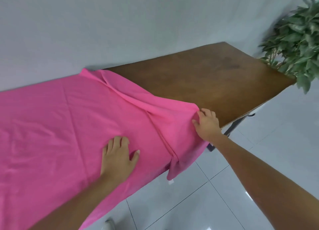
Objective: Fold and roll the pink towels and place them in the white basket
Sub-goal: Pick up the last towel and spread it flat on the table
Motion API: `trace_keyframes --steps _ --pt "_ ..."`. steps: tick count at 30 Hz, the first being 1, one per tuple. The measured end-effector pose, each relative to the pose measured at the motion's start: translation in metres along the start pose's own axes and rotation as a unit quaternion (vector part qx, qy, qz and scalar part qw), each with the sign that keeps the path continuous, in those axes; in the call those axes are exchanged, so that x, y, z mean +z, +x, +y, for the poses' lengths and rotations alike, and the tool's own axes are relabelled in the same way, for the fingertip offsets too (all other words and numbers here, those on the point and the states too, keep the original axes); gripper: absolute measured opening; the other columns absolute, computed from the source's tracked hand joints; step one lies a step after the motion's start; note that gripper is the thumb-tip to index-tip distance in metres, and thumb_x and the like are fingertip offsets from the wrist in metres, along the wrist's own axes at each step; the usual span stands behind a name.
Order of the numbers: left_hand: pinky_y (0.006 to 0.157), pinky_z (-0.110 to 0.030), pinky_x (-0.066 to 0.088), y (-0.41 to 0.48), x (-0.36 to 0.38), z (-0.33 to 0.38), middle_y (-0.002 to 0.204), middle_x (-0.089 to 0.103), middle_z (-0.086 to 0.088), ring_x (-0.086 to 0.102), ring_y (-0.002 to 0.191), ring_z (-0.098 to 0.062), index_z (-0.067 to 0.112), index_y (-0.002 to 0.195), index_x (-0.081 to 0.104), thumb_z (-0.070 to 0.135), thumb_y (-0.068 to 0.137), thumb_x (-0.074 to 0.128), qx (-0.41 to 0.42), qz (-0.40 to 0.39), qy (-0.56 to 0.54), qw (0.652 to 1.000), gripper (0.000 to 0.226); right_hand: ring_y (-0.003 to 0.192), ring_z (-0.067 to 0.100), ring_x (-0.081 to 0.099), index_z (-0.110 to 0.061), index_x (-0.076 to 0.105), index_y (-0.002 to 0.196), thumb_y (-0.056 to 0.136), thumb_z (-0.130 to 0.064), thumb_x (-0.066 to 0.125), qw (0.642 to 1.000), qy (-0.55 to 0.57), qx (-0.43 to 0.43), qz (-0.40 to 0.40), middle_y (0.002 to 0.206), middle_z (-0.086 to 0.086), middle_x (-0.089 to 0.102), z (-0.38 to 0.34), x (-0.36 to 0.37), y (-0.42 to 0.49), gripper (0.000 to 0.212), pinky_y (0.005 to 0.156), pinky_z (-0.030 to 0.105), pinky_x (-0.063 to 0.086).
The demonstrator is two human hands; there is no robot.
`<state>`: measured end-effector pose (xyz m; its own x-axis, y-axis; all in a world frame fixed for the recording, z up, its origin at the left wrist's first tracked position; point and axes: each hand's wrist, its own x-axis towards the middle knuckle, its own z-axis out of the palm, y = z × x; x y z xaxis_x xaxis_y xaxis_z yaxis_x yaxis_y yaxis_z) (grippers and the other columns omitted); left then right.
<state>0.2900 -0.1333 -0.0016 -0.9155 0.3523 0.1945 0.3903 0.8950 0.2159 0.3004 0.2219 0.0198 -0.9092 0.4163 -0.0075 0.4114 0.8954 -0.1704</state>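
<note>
- Two bare forearms come in from the bottom edge, the left forearm (77, 204) reaching over the cloth and the right forearm (267, 178) crossing above the tiled floor (259, 135).
- Spread over the left part of the wooden table (215, 78) is one pink towel (60, 126). It lies mostly flat, its near edge hangs off the table front, and its right end is rucked into long diagonal folds.
- It looks thin, soft and light, more sheet than terry. It should drape and slide easily on the smooth wood, so I judge it needs one hand pinning while the other pulls.
- Best holds are probably the corners and the hemmed right edge. A grip mid-cloth would only bunch it.
- A leafy plant (296, 40) stands at the table's far right end, well apart from the towel.
- On the towel near the front edge, the left hand (119, 156) lies palm down, fingers straight and slightly spread, pressing and holding nothing.
- At the towel's right edge, the right hand (208, 123) curls its fingers into the fabric and gathers it, wrist raised.
- A small white tag (171, 182) dangles from the hanging corner.
- No white basket is in view, and folding seems barely begun.
</note>
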Motion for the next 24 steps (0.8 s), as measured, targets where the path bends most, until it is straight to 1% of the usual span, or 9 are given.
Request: trace_keyframes --steps 2,5,9,11,15,17,19,22,24 --pt "0.083 -0.049 0.046 -0.002 0.006 0.011 0.100 0.051 -0.008 0.050 0.094 -0.033 0.013 0.098 0.054 0.055 0.083 0.041 -0.036 0.017 -0.003 0.999 0.047 0.138 0.035 0.033 -0.007 0.050 0.141 0.100 -0.033 0.053 0.998 0.048 0.018 0.042 0.154 0.015 0.038 -0.007 0.006 -0.014 0.049 0.109 0.048 0.033" --pt "0.088 -0.053 0.045 -0.005 0.013 0.019 0.102 0.050 -0.011 0.049 0.095 -0.035 0.009 0.101 0.054 0.053 0.086 0.040 -0.059 0.034 -0.006 0.998 0.048 0.137 0.039 0.038 0.000 0.047 0.142 0.099 -0.037 0.050 0.992 0.097 0.016 0.083 0.151 0.019 0.042 -0.013 0.020 -0.048 0.057 0.111 0.051 0.034" --pt "0.091 -0.053 0.044 -0.007 0.015 0.021 0.105 0.050 -0.009 0.048 0.097 -0.034 0.011 0.102 0.054 0.053 0.086 0.041 -0.064 0.047 -0.020 0.997 0.046 0.150 0.033 0.024 -0.001 0.033 0.153 0.103 -0.047 0.047 0.991 0.112 0.023 0.068 0.161 0.016 0.031 -0.013 0.035 -0.084 0.069 0.122 0.048 0.021" --pt "0.092 -0.053 0.044 -0.008 0.015 0.020 0.107 0.050 -0.009 0.048 0.099 -0.034 0.011 0.104 0.054 0.053 0.087 0.042 -0.062 0.050 -0.024 0.997 0.047 0.152 0.031 0.019 -0.001 0.028 0.155 0.103 -0.054 0.038 0.993 0.099 0.026 0.055 0.164 0.016 0.026 -0.013 0.038 -0.090 0.075 0.123 0.045 0.018" --pt "0.094 -0.051 0.044 -0.006 0.012 0.021 0.108 0.050 -0.005 0.048 0.101 -0.032 0.014 0.107 0.053 0.053 0.087 0.043 -0.063 0.050 -0.037 0.996 0.045 0.154 0.031 0.012 0.001 0.020 0.157 0.092 -0.070 0.002 0.998 0.061 0.021 0.025 0.166 0.018 0.018 -0.003 0.036 -0.075 0.098 0.125 0.042 0.009" --pt "0.095 -0.050 0.043 -0.007 0.011 0.022 0.109 0.049 -0.003 0.048 0.102 -0.030 0.016 0.108 0.052 0.053 0.087 0.043 -0.065 0.048 -0.041 0.996 0.044 0.155 0.031 0.010 0.002 0.018 0.157 0.088 -0.072 -0.003 0.999 0.040 0.014 0.007 0.165 0.020 0.016 0.010 0.035 -0.057 0.104 0.127 0.042 0.007" --pt "0.096 -0.049 0.043 -0.007 0.012 0.022 0.111 0.049 -0.002 0.047 0.103 -0.028 0.017 0.109 0.052 0.054 0.087 0.044 -0.066 0.045 -0.039 0.996 0.044 0.155 0.031 0.009 0.003 0.016 0.157 0.088 -0.074 -0.002 1.000 0.027 0.013 -0.006 0.166 0.021 0.014 0.027 0.030 -0.035 0.105 0.127 0.042 0.006" --pt "0.096 -0.048 0.043 -0.007 0.012 0.022 0.113 0.048 -0.001 0.047 0.104 -0.027 0.018 0.109 0.051 0.055 0.087 0.043 -0.068 0.041 -0.036 0.996 0.043 0.155 0.030 0.003 0.000 0.010 0.159 0.098 -0.070 0.013 0.999 0.000 0.004 -0.033 0.167 0.020 0.006 0.051 0.023 -0.003 0.093 0.127 0.042 0.002" --pt "0.097 -0.048 0.043 -0.007 0.012 0.022 0.113 0.049 -0.001 0.047 0.104 -0.027 0.018 0.109 0.051 0.055 0.088 0.043 -0.068 0.041 -0.032 0.996 0.044 0.156 0.028 0.000 -0.002 0.006 0.159 0.098 -0.069 0.015 0.999 -0.007 0.001 -0.044 0.168 0.018 0.003 0.065 0.019 0.013 0.091 0.127 0.040 0.000"
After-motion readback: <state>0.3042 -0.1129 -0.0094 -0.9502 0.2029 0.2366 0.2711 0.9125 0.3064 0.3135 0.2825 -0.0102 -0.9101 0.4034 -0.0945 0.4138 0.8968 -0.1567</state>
